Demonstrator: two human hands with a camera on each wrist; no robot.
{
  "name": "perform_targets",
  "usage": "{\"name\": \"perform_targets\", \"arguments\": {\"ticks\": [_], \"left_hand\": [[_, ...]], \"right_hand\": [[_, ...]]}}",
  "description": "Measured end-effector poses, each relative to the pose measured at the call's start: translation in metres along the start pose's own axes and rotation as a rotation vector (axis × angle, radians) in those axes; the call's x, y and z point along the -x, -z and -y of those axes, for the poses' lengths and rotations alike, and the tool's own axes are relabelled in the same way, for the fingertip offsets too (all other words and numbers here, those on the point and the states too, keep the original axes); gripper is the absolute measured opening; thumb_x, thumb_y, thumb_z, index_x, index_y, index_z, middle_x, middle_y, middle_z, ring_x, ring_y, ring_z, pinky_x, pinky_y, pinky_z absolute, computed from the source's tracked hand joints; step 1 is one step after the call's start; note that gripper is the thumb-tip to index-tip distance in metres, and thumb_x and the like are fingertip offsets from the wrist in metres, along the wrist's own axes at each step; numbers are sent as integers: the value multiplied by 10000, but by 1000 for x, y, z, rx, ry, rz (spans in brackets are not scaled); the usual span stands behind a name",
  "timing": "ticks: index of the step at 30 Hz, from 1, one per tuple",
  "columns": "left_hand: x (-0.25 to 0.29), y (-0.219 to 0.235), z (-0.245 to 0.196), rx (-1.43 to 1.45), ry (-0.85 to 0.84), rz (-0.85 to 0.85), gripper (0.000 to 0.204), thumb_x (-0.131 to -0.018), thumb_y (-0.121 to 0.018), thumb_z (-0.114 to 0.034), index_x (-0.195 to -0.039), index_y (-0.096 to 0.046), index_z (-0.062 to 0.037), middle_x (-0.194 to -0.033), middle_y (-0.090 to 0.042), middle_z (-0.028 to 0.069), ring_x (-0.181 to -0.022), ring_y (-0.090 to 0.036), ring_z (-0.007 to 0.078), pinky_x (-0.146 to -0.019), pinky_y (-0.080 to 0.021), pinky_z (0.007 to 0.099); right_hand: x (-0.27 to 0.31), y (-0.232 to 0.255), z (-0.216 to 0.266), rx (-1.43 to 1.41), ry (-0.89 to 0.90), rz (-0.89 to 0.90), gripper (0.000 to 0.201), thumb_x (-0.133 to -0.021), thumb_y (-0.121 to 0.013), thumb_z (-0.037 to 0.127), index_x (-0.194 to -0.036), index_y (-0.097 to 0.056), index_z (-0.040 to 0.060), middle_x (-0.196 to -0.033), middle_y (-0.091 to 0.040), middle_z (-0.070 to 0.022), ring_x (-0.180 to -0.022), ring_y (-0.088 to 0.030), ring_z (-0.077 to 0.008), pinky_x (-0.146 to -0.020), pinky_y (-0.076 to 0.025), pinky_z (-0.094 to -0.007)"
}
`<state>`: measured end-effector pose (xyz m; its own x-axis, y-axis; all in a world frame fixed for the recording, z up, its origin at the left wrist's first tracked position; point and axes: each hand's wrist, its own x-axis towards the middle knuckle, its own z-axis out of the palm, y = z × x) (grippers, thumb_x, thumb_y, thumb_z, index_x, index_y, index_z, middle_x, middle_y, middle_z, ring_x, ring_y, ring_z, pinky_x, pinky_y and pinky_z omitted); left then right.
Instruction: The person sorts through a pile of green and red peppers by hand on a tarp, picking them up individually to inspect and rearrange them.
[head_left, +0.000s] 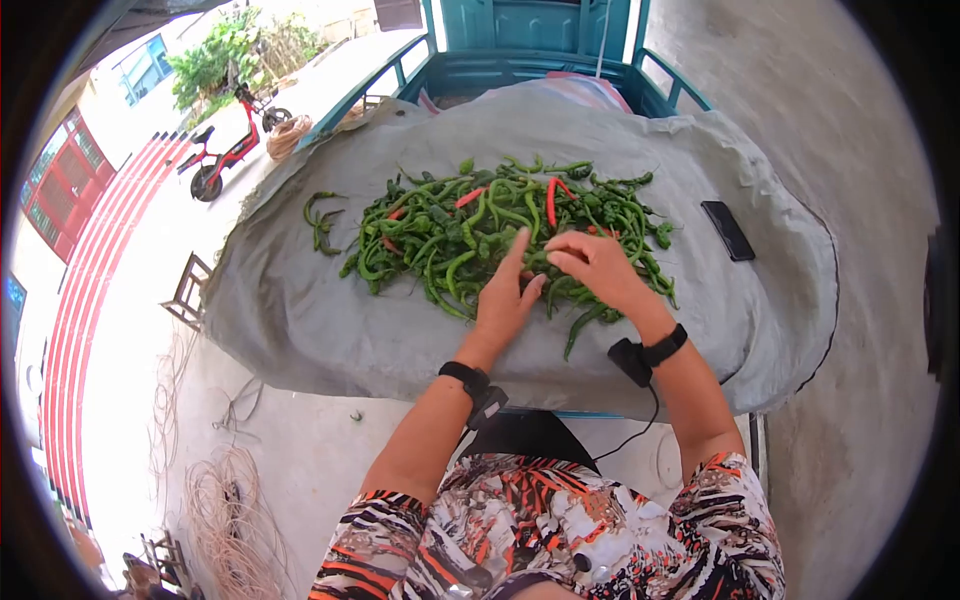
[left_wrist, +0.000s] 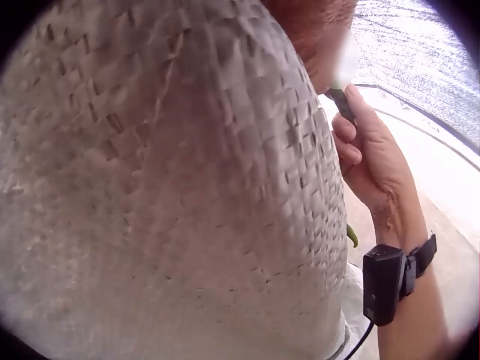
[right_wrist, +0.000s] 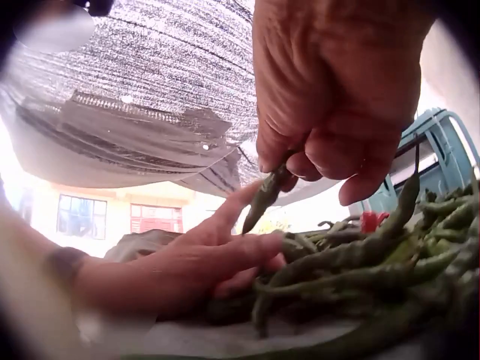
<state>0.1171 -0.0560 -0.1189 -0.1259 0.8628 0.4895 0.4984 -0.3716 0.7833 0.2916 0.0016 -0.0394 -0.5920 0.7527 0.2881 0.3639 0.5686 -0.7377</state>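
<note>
A heap of green chili peppers [head_left: 430, 230] with a few red ones lies on a grey cloth [head_left: 330, 330]. My right hand [head_left: 603, 270] is over the front of the heap and pinches one green chili pepper [right_wrist: 262, 201] between thumb and fingers, its tip pointing down. My left hand [head_left: 503, 303] lies low at the heap's near edge, index finger straight and thumb spread apart, right under the pinched pepper in the right wrist view. Pale woven cloth [left_wrist: 187, 187] fills most of the left wrist view, with the right hand [left_wrist: 375, 157] beyond it.
To the right on the cloth lies a black phone [head_left: 728, 231]. A few peppers [head_left: 320, 222] sit apart at the left. The cloth drapes over a teal cart bed [head_left: 500, 65]. A stool [head_left: 188, 290], coiled rope [head_left: 235, 520] and a red scooter [head_left: 232, 148] stand around on the left.
</note>
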Motion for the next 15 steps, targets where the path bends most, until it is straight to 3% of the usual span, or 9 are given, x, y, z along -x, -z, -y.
{"name": "perform_targets", "arguments": {"ticks": [2,5,6,8,10,11,14,15], "left_hand": [[-1,-9,26,-145,-201,-29,524,-940,-591,-123,-1422,-389,-110,-886,-588,132,-711,-580,287,-675,-479,359],[0,-3,13,-44,-6,-18,591,-947,-565,-89,-1480,-315,-141,-853,-603,128,-736,-593,308,-697,-485,374],[0,0,5,17,89,-3,593,-944,-568,-87,-1478,-316,-135,-848,-607,121,-737,-596,298,-697,-486,372],[-1,-2,6,47,112,10,656,-921,-596,-88,-1492,-274,-114,-859,-615,98,-733,-600,259,-696,-489,363],[-1,-2,6,15,94,22,689,-910,-612,-95,-1498,-252,-105,-867,-621,91,-728,-600,239,-695,-490,357],[0,-2,4,27,121,7,621,-895,-631,-117,-1448,-349,-94,-890,-625,91,-720,-594,240,-693,-490,358],[0,-8,14,-64,-24,-27,529,-877,-646,-125,-1367,-452,-83,-909,-625,92,-710,-586,247,-688,-488,366],[0,-5,6,-17,29,-35,406,-858,-656,-126,-1241,-539,-59,-930,-625,96,-718,-587,262,-677,-480,379]], "right_hand": [[6,-8,2,-88,-71,74,257,-985,-527,199,-1172,-602,40,-751,-550,-10,-626,-523,-79,-580,-438,-240],[10,-9,1,-358,-174,61,266,-998,-486,209,-1161,-608,38,-717,-520,-10,-560,-496,-62,-529,-419,-228],[8,-4,-2,-333,-191,5,270,-993,-496,215,-1164,-608,37,-745,-543,-26,-589,-522,-84,-554,-435,-246],[0,11,-6,-281,-225,-111,280,-985,-516,225,-1169,-607,34,-800,-590,-58,-646,-573,-128,-605,-467,-283],[-15,11,-31,18,-69,-389,282,-944,-566,213,-1162,-613,40,-879,-628,-101,-772,-605,-207,-715,-483,-343],[-21,10,-43,169,13,-525,287,-923,-591,207,-1158,-617,43,-918,-647,-123,-835,-622,-246,-770,-491,-373],[-42,-1,-7,529,237,-473,307,-844,-641,177,-1126,-635,55,-1038,-657,-160,-1012,-583,-342,-917,-443,-441],[-50,-11,3,462,226,-340,294,-810,-642,153,-1090,-648,62,-1059,-654,-145,-1048,-569,-350,-933,-439,-445]]}}
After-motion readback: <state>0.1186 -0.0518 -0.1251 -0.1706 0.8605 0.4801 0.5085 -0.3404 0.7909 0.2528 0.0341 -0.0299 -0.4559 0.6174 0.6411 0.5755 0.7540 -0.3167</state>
